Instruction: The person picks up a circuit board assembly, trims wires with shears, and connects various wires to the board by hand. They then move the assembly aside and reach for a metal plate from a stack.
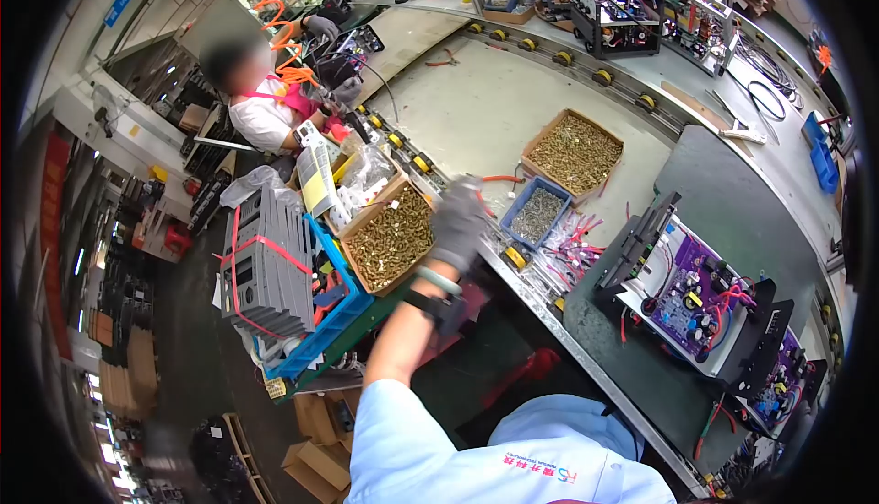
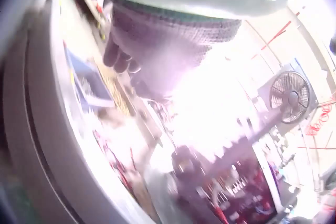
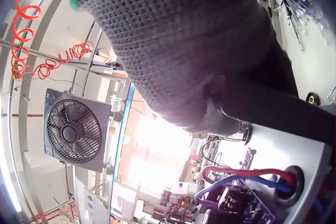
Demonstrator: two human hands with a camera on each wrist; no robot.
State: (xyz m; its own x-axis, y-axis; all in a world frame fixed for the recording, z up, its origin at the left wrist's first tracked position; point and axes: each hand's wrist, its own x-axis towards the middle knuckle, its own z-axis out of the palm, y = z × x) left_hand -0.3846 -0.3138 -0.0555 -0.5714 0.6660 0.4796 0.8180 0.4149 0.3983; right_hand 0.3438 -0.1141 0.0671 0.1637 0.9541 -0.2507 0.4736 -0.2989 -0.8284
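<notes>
A grey-gloved left hand point(image 1: 458, 220), motion-blurred, is over the bench's near rail, between a carton of brass-coloured parts point(image 1: 389, 238) and a blue bin of small metal pieces point(image 1: 535, 213). In the left wrist view that hand point(image 2: 157, 50) has its fingers loosely bent, with nothing visible in them. The right hand point(image 3: 184, 40), also gloved, lies against a black panel point(image 3: 278, 106) of a metal chassis in the right wrist view; its fingertips are hidden. Red and blue wires point(image 3: 247, 173) pass through a round hole beside it. The head view does not show the right hand.
Another carton of brass-coloured parts point(image 1: 575, 151) stands behind the blue bin. An open chassis with a purple board point(image 1: 691, 298) sits on the dark mat point(image 1: 732, 184). Strapped grey panels point(image 1: 270, 261) and a blue crate point(image 1: 352, 307) are at left. A person point(image 1: 265, 119) works across the rail.
</notes>
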